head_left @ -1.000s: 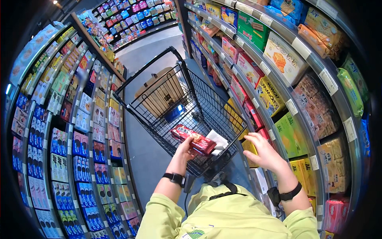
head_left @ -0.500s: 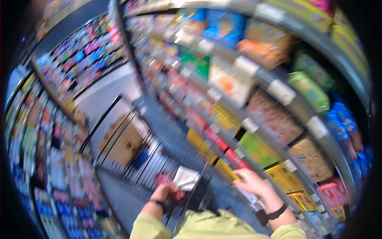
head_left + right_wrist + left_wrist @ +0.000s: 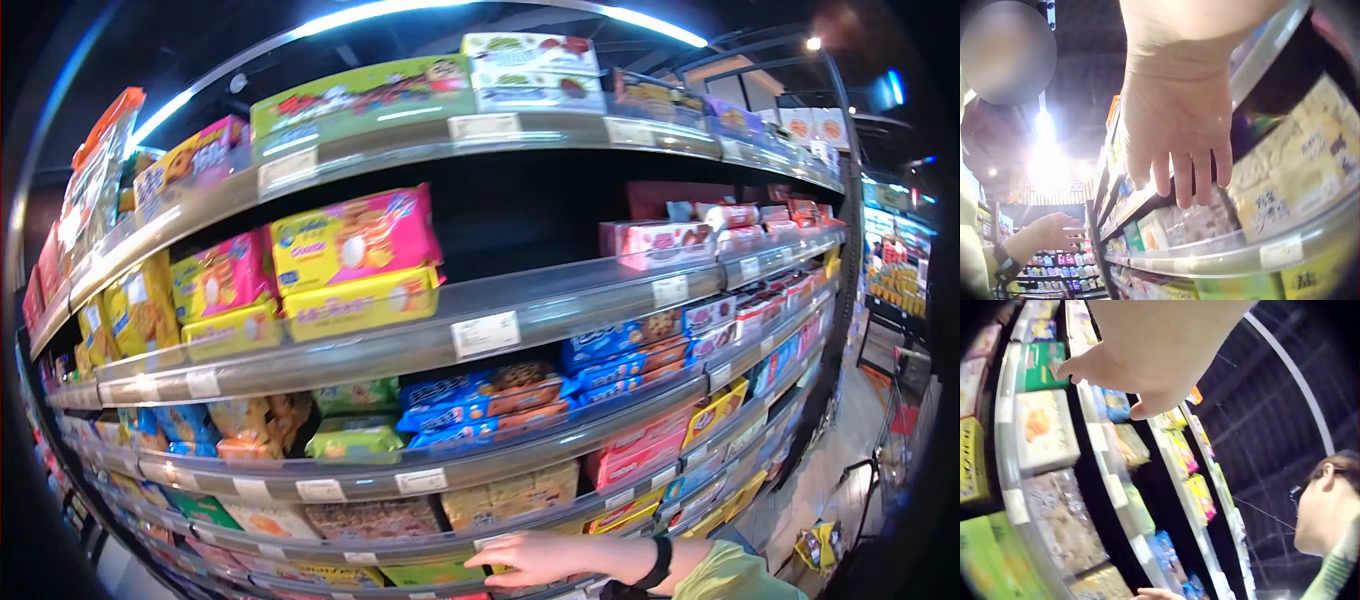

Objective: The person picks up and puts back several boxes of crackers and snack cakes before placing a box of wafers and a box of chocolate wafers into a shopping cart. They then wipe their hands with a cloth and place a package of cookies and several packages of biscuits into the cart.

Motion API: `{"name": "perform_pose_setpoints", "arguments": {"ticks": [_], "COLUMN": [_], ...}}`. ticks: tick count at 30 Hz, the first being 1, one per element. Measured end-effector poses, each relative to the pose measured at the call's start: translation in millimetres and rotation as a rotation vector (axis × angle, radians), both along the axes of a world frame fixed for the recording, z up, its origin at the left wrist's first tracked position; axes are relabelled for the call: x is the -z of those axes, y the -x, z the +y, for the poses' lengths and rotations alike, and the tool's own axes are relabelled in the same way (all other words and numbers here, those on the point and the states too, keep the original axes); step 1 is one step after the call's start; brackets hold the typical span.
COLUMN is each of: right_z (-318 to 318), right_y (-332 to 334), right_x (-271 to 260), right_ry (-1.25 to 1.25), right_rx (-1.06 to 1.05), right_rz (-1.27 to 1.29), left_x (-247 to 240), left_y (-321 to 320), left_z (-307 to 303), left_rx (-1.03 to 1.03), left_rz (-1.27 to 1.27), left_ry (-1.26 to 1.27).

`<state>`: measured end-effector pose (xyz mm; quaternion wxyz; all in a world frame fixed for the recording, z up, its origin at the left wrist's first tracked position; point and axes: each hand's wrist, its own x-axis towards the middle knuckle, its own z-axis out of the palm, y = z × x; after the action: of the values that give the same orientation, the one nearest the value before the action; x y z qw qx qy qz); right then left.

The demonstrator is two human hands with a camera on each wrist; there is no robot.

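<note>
My right hand [image 3: 535, 560] reaches along the lower shelves in the head view, a black band on its wrist. In the right wrist view its fingers [image 3: 1200, 178] hang straight with nothing in them, beside clear-wrapped pastry packs [image 3: 1200, 219]. My left hand [image 3: 1054, 231] shows beyond it, held out with fingers extended and no package in it. The left wrist view has that hand [image 3: 1135, 369] overlapping a green box [image 3: 1044, 365] and a white box [image 3: 1047, 431] on the shelf. The head view leaves the left hand out of frame.
Yellow-and-pink cookie packs [image 3: 355, 250] stand on an upper shelf. Below are blue cookie packs [image 3: 450, 405], a green pack [image 3: 355, 438] and pink boxes [image 3: 645, 450]. Clear shelf edges [image 3: 590, 285] with price tags run along the front. An aisle [image 3: 840, 450] opens at right.
The head view has swung right and up from the cart to the shelves. My left hand held a red snack package over the cart; now it holds none. My right hand stays near the shelves.
</note>
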<state>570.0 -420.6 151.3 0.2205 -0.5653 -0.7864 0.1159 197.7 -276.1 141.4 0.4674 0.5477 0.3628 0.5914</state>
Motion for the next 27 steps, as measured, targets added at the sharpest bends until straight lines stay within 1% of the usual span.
{"name": "perform_pose_setpoints", "arguments": {"ticks": [1, 2, 4, 5, 6, 7, 8, 10, 12, 14, 16, 18, 20, 22, 25, 27], "right_z": [-17, -34, -68, -84, -99, -116, -132, -158, -184, -208, -229, -243, -249, -247, -233, -222], "right_y": [-10, -20, -42, -51, -63, -71, -81, -109, -130, -151, -171, -192, -207, -220, -233, -241], "right_x": [-20, -40, -71, -87, -99, -114, -129, -152, -177, -195, -213, -226, -238, -252, -258, -260], "right_ry": [-0.014, -0.025, -0.163, -0.239, -0.376, -0.440, -0.503, -0.677, -0.787, -0.844, -0.886, -0.925, -0.962, -1.031, -1.086, -1.075], "right_rx": [0.023, 0.044, 0.118, 0.185, 0.194, 0.262, 0.329, 0.386, 0.487, 0.556, 0.592, 0.639, 0.648, 0.640, 0.610, 0.617], "right_rz": [0.028, 0.061, 0.009, -0.017, -0.016, -0.059, -0.105, -0.197, -0.276, -0.306, -0.390, -0.440, -0.485, -0.564, -0.585, -0.620], "left_x": [-12, -32, -56, -65, -73, -81, -92, -120, -145, -162, -192, -213, -251, -287, -314, -329], "left_y": [-11, -29, -55, -68, -80, -94, -110, -146, -182, -220, -261, -305, -338, -393, -454, -488], "left_z": [-2, -14, -27, -32, -37, -43, -51, -70, -86, -91, -113, -129, -140, -157, -159, -159], "left_rx": [0.098, 0.184, 0.347, 0.356, 0.456, 0.555, 0.560, 0.713, 0.790, 0.819, 0.693, 0.566, 0.436, 0.503, 0.537, 0.601], "left_rz": [0.017, -0.003, 0.057, 0.059, 0.067, 0.072, 0.069, 0.096, 0.133, 0.210, 0.247, 0.197, 0.396, 0.475, 0.435, 0.532], "left_ry": [-0.069, -0.079, -0.148, -0.161, -0.207, -0.250, -0.258, -0.436, -0.454, -0.612, -0.825, -0.948, -1.253, -1.200, -1.158, -0.948]}}
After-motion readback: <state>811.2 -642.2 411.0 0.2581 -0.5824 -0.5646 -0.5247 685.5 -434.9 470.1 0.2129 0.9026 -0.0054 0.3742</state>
